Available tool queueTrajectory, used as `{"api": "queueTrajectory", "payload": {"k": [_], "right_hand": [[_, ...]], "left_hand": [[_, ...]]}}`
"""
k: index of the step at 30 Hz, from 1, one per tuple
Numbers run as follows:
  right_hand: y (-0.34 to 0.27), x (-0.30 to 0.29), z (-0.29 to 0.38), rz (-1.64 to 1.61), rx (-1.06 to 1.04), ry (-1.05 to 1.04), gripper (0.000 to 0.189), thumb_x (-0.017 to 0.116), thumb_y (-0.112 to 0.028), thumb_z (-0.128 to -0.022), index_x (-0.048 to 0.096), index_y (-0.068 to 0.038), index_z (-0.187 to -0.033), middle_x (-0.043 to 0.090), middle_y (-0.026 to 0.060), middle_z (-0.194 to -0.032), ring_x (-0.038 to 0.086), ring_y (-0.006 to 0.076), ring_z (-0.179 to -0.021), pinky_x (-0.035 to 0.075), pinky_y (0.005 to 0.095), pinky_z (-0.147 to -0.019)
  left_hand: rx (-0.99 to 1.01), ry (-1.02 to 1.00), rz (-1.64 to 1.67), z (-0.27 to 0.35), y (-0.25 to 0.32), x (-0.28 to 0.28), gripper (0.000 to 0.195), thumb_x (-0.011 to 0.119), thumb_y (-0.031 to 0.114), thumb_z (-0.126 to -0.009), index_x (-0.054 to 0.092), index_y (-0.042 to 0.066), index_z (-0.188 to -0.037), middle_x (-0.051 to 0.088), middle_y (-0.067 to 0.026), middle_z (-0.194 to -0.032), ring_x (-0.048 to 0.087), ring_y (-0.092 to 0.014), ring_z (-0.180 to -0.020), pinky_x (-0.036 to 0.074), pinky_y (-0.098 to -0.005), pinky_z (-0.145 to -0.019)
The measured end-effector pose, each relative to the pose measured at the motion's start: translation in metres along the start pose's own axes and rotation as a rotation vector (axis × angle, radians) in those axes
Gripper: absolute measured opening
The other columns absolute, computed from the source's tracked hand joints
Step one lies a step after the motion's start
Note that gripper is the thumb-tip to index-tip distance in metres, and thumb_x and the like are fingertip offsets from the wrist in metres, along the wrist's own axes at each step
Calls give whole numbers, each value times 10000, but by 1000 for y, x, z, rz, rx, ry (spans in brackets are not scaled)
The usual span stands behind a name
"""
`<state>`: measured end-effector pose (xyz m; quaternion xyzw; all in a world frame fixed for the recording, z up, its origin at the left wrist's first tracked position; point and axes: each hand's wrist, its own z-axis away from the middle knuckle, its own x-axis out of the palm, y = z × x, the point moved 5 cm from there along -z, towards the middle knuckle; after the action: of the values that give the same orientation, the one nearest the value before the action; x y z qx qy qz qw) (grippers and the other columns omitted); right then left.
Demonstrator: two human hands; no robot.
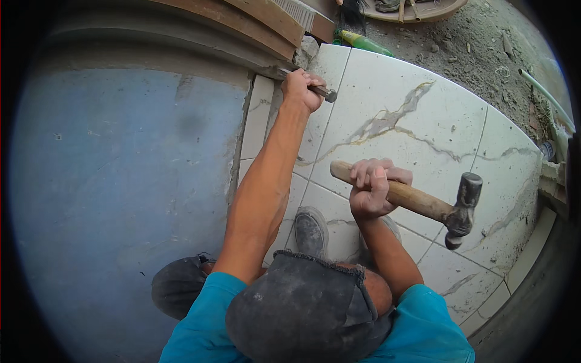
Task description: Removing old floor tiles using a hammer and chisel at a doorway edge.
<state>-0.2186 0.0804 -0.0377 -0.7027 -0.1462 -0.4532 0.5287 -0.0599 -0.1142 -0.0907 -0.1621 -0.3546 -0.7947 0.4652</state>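
Observation:
My left hand (300, 88) grips a steel cold chisel (327, 94), its struck end pointing right. The chisel's other end reaches the base of the wall (277, 70) near the door frame corner; the cutting tip is hard to make out. A ball-peen hammer (422, 199) is in my right hand (377, 183), closed around the wooden handle. The hammer's metal head is off to the right, apart from the chisel, above the white marble-patterned floor tiles (422, 136). Gray dust coats the fingers of my right hand.
A blue wall (136, 149) stands at left, with wooden boards (254, 27) above. Beyond the tile edge lie sandy rubble (458, 59), a green plastic bottle (365, 43), a basin (435, 11) and a pale pipe (547, 97). My shoe (311, 231) rests on the tiles.

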Motion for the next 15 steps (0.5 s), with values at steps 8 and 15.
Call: {"api": "queueTrajectory", "payload": {"k": [8,15], "right_hand": [[-11,0,-11,-24,144,-24,114,476,29,-817,411,-64,-818,436,45,-606,390,99,-439,400,267,-433],[37,-36,-9,370,675,-142,93,529,-13,-780,452,-33,-732,460,45,-527,442,113,-406,390,275,-389]], "left_hand": [[56,46,-1,8,1,-5,246,326,59,-888,336,93,-644,326,11,-549,318,-95,-455,319,-223,-430],[97,87,25,0,-12,2,234,326,40,-874,332,94,-646,324,9,-548,314,-98,-454,323,-227,-435]]}}
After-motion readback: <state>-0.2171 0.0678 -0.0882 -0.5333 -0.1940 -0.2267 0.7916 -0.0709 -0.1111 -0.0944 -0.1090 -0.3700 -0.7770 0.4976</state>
